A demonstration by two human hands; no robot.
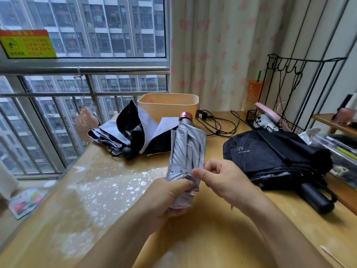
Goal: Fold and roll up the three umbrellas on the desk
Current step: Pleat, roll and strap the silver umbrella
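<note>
Left hand (170, 196) grips grey umbrella (186, 151); right hand (222, 178) pinches strap (180, 169).

Daylight is admitted by the window (108, 28) beyond the fingers (199, 174); glare is seen on the desk (108, 190) leftward; edges are bowed.

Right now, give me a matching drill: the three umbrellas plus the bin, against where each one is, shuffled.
1 silver umbrella
2 black UV umbrella
3 lilac-and-black umbrella
4 beige bin

a loose, on the desk's right
b gripped by left hand and right hand
c far end, by the curtain
d loose, far left by the window

Pairs: 1-b, 2-a, 3-d, 4-c
</note>
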